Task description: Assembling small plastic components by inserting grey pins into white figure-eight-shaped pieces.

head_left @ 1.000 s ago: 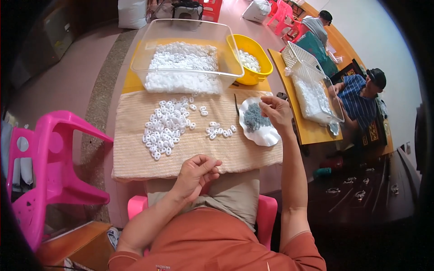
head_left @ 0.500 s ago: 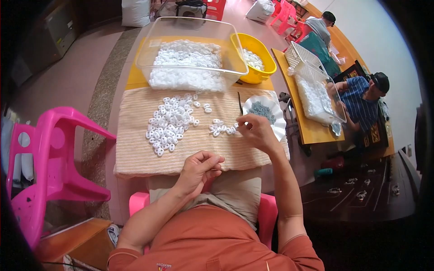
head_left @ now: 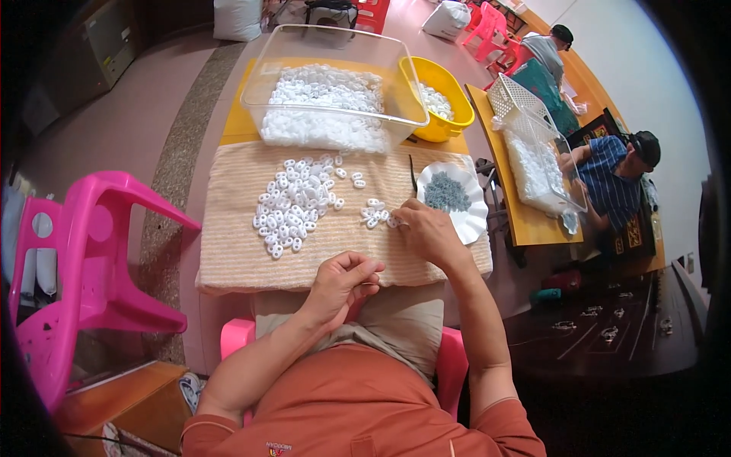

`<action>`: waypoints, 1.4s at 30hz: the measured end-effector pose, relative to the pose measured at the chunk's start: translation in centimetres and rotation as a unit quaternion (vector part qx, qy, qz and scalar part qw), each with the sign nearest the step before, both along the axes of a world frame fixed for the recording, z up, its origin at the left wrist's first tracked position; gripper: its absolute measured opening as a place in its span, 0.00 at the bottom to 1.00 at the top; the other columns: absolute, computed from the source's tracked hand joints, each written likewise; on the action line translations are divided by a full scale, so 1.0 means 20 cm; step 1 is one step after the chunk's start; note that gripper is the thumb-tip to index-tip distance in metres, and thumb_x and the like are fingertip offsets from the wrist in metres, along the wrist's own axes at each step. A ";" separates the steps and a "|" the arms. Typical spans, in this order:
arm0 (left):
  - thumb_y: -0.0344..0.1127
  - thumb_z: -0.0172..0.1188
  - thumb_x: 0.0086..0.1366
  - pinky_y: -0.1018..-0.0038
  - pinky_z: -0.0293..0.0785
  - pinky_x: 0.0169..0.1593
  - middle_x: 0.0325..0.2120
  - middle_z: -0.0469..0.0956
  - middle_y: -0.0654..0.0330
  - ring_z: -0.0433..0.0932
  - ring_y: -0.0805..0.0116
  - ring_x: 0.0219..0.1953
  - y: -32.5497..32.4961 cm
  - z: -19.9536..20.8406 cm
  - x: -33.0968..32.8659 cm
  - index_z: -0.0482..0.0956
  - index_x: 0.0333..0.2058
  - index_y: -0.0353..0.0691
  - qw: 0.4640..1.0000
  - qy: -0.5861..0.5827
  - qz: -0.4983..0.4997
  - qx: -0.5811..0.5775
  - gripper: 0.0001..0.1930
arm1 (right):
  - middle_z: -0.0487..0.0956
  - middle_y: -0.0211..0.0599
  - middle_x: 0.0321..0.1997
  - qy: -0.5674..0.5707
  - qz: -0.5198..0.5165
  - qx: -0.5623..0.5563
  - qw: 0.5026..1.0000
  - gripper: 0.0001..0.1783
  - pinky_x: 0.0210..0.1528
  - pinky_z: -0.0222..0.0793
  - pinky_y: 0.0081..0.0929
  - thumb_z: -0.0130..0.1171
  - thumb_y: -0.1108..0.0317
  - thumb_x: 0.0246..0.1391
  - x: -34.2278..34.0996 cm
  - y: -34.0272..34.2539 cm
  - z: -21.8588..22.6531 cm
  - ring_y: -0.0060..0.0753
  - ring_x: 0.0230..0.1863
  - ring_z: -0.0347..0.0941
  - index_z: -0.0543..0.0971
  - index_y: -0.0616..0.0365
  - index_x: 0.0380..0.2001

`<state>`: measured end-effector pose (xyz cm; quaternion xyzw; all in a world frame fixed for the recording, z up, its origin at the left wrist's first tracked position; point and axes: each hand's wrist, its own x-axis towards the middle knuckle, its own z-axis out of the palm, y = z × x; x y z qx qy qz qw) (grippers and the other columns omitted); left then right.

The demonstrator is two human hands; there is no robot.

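My right hand [head_left: 430, 234] reaches over the cloth with its fingertips bent down onto the right end of a small group of white oval pieces [head_left: 373, 213], each with two holes. Thumb and forefinger are closed around one piece at that end. Near the front edge of the cloth, my left hand [head_left: 346, 280] is held with thumb and forefinger pinched together; whatever is between them is too small to make out. A larger heap of the same white two-hole pieces [head_left: 293, 202] lies to the left. Right of my right hand, a white scalloped dish [head_left: 474, 217] holds small grey-blue parts [head_left: 447, 192].
A clear plastic bin [head_left: 335, 118] full of white pieces stands behind the striped cloth [head_left: 236, 259]. Beside it is a yellow basin [head_left: 459, 126]. A pink stool [head_left: 99, 221] is at left. At right, a person [head_left: 613, 171] works at another table [head_left: 525, 228].
My right hand has lowered its fingertips onto the end of the small group of white pieces. My left hand keeps its pinch. The whole view has shifted slightly.
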<state>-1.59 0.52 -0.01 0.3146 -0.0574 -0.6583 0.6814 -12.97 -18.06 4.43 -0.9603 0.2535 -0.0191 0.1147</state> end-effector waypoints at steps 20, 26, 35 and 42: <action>0.31 0.58 0.65 0.78 0.81 0.35 0.34 0.79 0.57 0.78 0.75 0.30 0.00 -0.01 -0.01 0.75 0.34 0.37 1.000 -0.004 0.000 0.001 0.04 | 0.75 0.43 0.42 -0.042 -0.019 0.014 0.999 0.12 0.39 0.71 0.40 0.52 0.70 0.54 -0.02 0.12 -0.01 0.50 0.38 0.75 0.76 0.59 0.42; 0.31 0.58 0.65 0.78 0.81 0.35 0.34 0.79 0.57 0.78 0.75 0.31 0.00 -0.02 0.00 0.75 0.34 0.37 1.000 0.001 0.003 0.000 0.04 | 0.76 0.41 0.40 -0.076 -0.017 0.002 0.997 0.13 0.38 0.71 0.39 0.56 0.70 0.51 0.01 0.11 -0.02 0.48 0.37 0.75 0.76 0.58 0.41; 0.32 0.60 0.64 0.83 0.78 0.34 0.33 0.80 0.60 0.77 0.79 0.30 0.00 0.01 0.00 0.77 0.34 0.38 1.000 0.001 0.006 0.011 0.05 | 0.77 0.37 0.38 -0.121 0.031 -0.016 0.992 0.12 0.37 0.73 0.36 0.60 0.67 0.49 0.12 0.13 -0.07 0.45 0.35 0.76 0.79 0.55 0.39; 0.31 0.58 0.65 0.78 0.81 0.35 0.34 0.79 0.58 0.77 0.77 0.31 0.00 0.00 0.00 0.76 0.35 0.37 1.000 -0.004 0.005 0.007 0.04 | 0.77 0.35 0.34 -0.121 0.011 -0.044 0.992 0.07 0.32 0.73 0.35 0.59 0.66 0.50 0.19 0.16 -0.12 0.43 0.30 0.77 0.81 0.53 0.33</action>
